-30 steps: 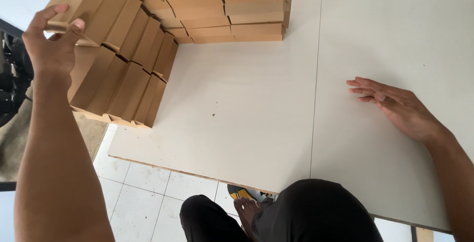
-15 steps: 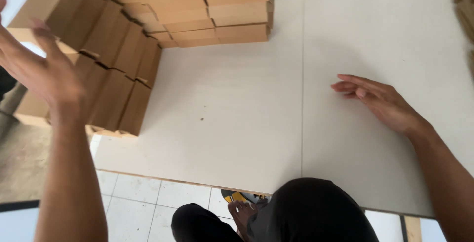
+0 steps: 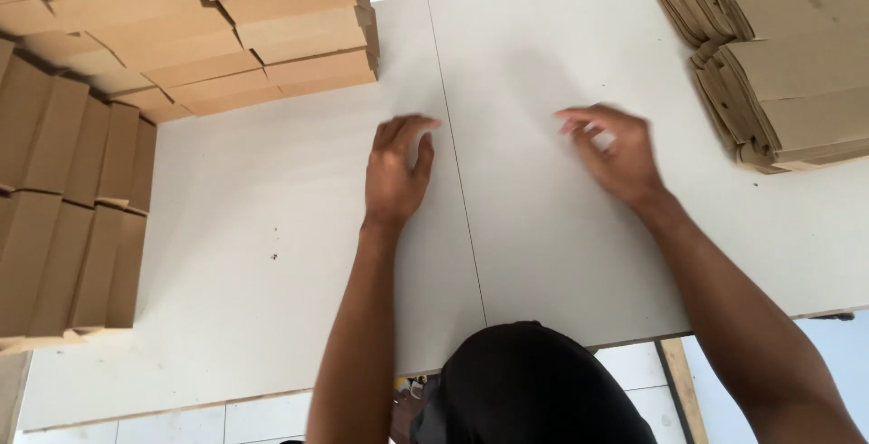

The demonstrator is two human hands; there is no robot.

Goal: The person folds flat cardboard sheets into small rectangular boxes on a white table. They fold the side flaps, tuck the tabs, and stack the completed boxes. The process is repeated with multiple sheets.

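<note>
Nothing gripped: both hands empty, fingers loose and apart. Beneath them, white table [image 3: 272, 227], two boards butted along a thin seam. Far left and top left, rows of folded brown cardboard boxes [image 3: 181, 37], packed edge to edge, overhanging the table's left side. Top right, stack of flattened cardboard blanks [image 3: 787, 55], well apart from the rows. Near edge, black-clad knee [image 3: 534, 390] below the table, white floor tiles [image 3: 262, 421] beside it. Left hand [image 3: 396, 172] palm-down, flat on the table just left of the seam. Right hand [image 3: 614, 150] curled, fingertips at the surface, nearest the blanks yet not touching them.
</note>
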